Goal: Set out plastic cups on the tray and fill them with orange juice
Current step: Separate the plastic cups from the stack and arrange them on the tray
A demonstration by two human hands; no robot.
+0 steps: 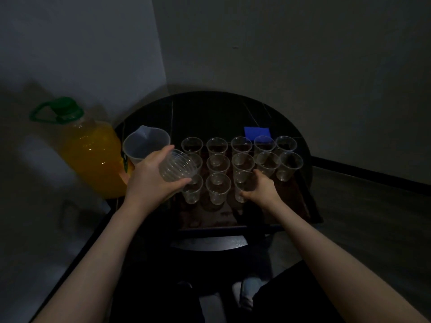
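Several clear plastic cups (218, 163) stand upright in rows on a dark tray (300, 194) on a round black table. My left hand (149, 176) holds a stack of nested cups (178, 166), tilted on its side above the tray's left column. My right hand (261, 190) grips one upright cup (242, 183) in the front row, at the tray's middle. A big jug of orange juice (93, 155) with a green cap and handle stands left of the table. All cups look empty.
A translucent measuring pitcher (145, 143) stands at the table's left edge, between the jug and the tray. A blue sponge (256, 131) lies behind the back row of cups. Walls close in behind and to the left. The scene is dim.
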